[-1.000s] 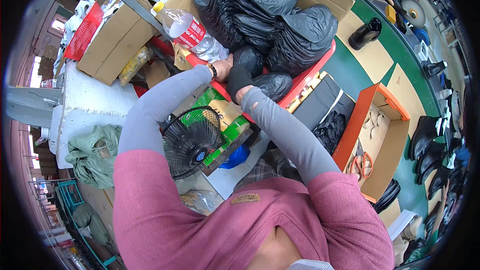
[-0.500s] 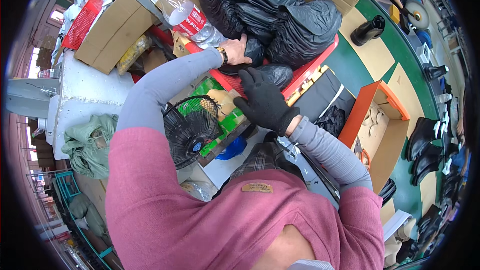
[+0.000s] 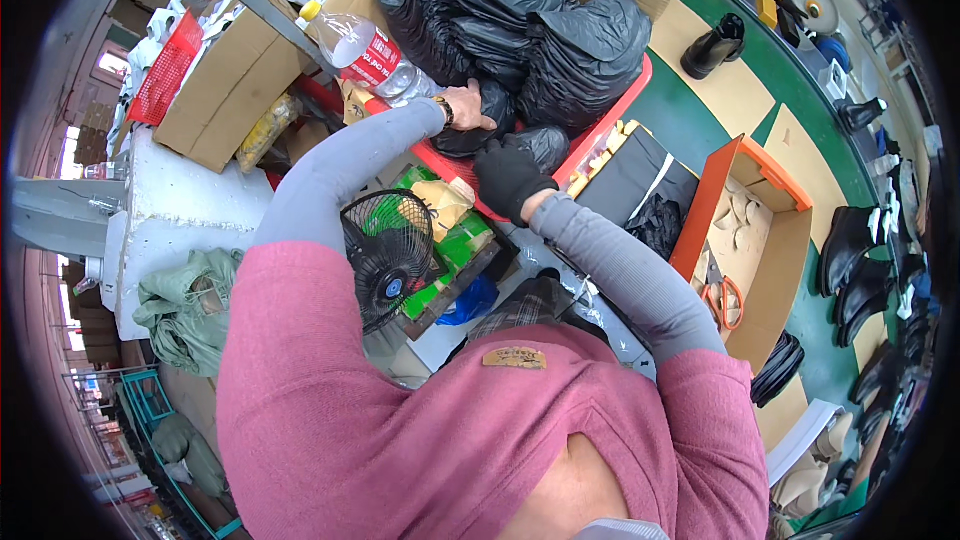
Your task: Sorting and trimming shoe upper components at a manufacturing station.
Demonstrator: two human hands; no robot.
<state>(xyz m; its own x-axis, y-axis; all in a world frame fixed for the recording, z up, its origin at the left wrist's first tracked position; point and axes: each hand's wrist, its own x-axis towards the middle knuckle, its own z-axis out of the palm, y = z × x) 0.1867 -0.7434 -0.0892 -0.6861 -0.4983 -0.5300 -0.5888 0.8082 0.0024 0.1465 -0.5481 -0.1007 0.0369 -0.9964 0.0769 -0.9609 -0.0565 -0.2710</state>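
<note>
Lying low at the front of a red crate (image 3: 455, 168), it's the near black-wrapped bundle (image 3: 545, 148) that sits at the centre of our clock! Thin, crinkled film there, so I'd call it soft and slippery outside, probably firmer within, fairly light; best cupped around its rounded bulk, because loose plastic could slide or tear. Up at ten o'clock, the bare left hand (image 3: 465, 107) lies over a second bundle (image 3: 497, 105), thumb side showing, grip impossible to tell. Round to between seven and eight, the black-gloved right hand (image 3: 508, 180) presses in close beside the near one, fingers curled, and whether they hold it I can't tell either. That's two bundles at the front, and at twelve a tall black-wrapped pile (image 3: 590, 60) too overlapped to count. Further out now: one plastic bottle (image 3: 372, 58) at ten, one fan (image 3: 390, 260) at eight, one dark boot (image 3: 712, 48) at two, and around four o'clock one orange-sided box (image 3: 706, 205) with one pair of scissors (image 3: 716, 280) inside!
</note>
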